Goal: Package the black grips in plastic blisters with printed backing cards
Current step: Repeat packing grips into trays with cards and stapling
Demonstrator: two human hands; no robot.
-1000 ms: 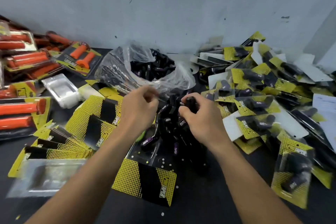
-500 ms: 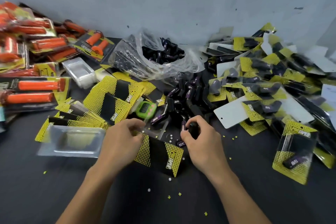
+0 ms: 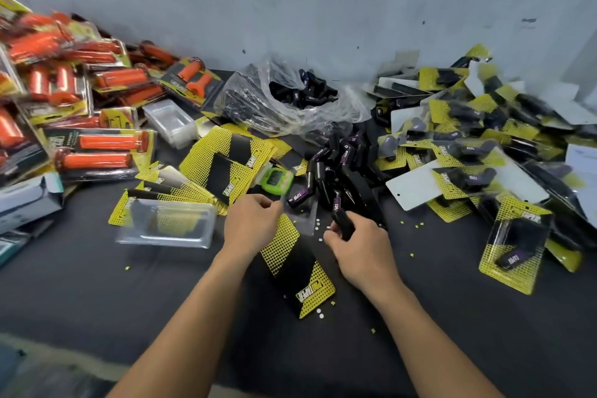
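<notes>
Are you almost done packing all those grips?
Not nearly. Done: a heap of packed grips on the right. In hand: the right hand holds a black grip, the left hand pinches a clear blister over a backing card. Left: many loose grips and a full bag behind.

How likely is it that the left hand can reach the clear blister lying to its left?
Probably yes: the left hand sits beside the clear blister, only bare table between them, and the blister lies on top of the backing cards, uncovered.
</notes>
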